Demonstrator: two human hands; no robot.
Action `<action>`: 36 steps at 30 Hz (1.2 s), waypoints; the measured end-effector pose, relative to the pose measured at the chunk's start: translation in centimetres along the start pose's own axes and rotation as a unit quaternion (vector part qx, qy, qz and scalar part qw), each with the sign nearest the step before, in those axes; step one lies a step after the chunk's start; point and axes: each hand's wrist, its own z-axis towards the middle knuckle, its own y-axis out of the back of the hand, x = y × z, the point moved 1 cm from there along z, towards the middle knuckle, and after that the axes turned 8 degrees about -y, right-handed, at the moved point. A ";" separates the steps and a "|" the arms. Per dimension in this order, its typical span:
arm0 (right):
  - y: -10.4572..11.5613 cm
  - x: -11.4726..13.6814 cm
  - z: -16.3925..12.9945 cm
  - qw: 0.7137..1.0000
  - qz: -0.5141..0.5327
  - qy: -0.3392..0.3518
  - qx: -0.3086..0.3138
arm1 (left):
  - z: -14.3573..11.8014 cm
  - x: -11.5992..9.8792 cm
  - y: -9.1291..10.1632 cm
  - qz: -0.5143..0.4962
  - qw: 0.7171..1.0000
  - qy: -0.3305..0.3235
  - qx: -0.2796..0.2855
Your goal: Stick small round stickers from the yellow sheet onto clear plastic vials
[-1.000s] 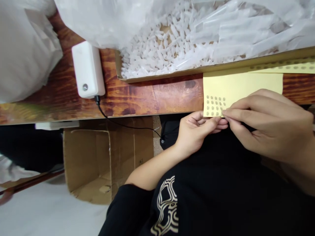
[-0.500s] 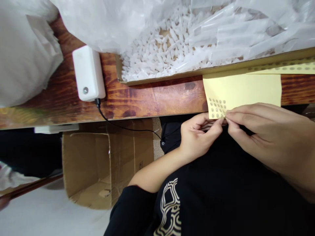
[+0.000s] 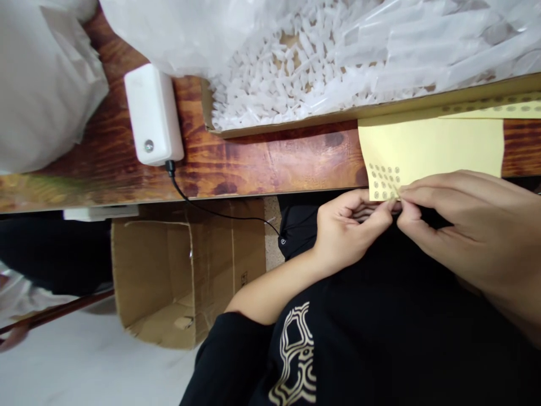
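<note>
Yellow sticker sheet [image 3: 426, 149] hangs over wooden table [image 3: 262, 163] edge. Left hand [image 3: 353, 225] and right hand [image 3: 469, 225] meet at sheet's lower corner, fingertips pinched narrow there; what they pinch, cannot tell.

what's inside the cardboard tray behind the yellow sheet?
The cardboard tray holds a heap of small white plastic pieces. A clear plastic bag drapes over most of it, so the right part and the bottom are hidden.

Sticker sheet [image 3: 431, 148] on table [image 3: 262, 163] edge
</note>
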 end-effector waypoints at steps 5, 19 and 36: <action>-0.4 -0.6 0.1 0.997 0.054 -0.044 -0.012 | 0.0 -0.5 -0.1 -0.050 0.997 0.062 -0.002; -4.3 -2.5 1.9 0.956 0.244 0.052 -0.155 | 6.5 -8.2 4.8 0.342 0.914 -0.217 0.025; -3.7 -3.2 2.2 0.898 0.401 -0.039 -0.178 | 18.1 -10.6 3.8 0.258 0.906 -0.300 0.151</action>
